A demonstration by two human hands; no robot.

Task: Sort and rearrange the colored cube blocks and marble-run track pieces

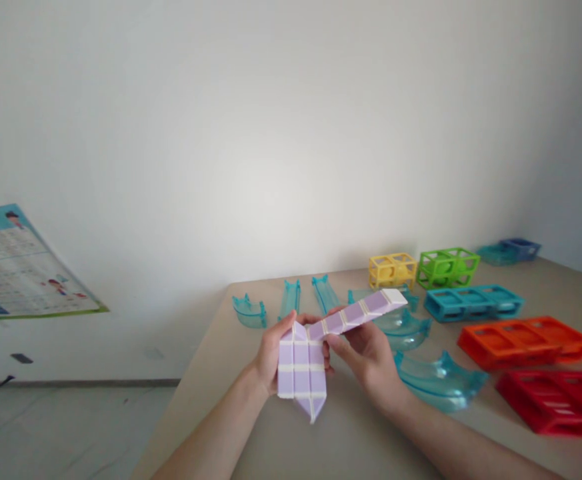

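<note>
A lilac and white snake puzzle [301, 369] is held up above the near part of the table, folded into a block with a long straight arm slanting up to the right. A pointed wedge sticks out below the block. My left hand [269, 352] grips the block from its left side, and some of its fingers are hidden behind it. Around the base of the straight arm, my right hand [369, 358] is closed, with its thumb near the joint and other fingers behind.
Clear blue curved track pieces [441, 381] and straight ones [325, 293] lie on the table [211, 380]. To the right stand yellow [393, 270], green [447, 268], teal [473, 303], orange [528, 341] and red frames [561, 402]. A poster [25, 267] hangs at left.
</note>
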